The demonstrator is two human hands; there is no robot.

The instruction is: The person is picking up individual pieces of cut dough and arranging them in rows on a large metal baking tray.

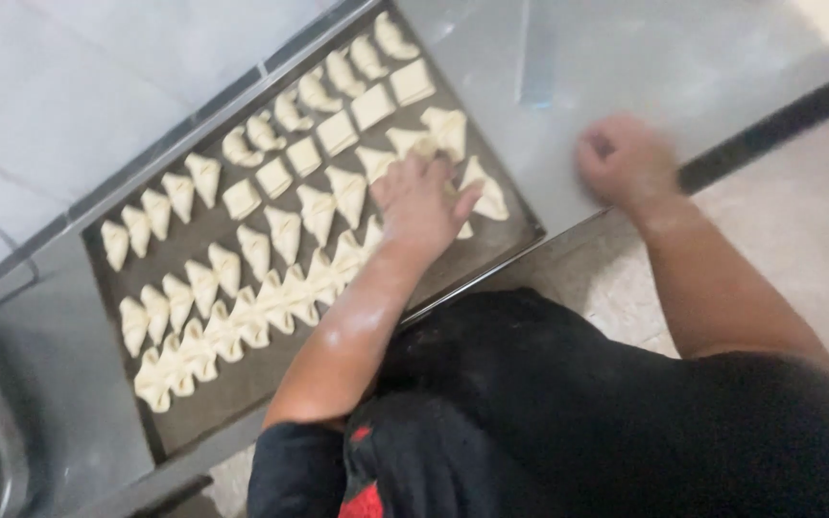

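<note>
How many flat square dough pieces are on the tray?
6 squares, in one diagonal row on the tray, between rows of folded pastries; the left hand may hide others.

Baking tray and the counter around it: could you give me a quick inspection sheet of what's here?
Surface: grey metal counter, dusted pale, running along a white wall.
Job's things: dark baking tray holding rows of folded raw dough pieces, with some flat squares in the upper row.
Clutter: a clear flat scraper-like piece lies on the counter beyond the tray.
Grippers: left hand rests on the dough at the tray's right end, its fingers hiding what they hold; right hand is blurred, loosely fisted on the counter.
Cables: nothing seen.
Surroundings: pale speckled floor; the person wears a dark apron.
</note>
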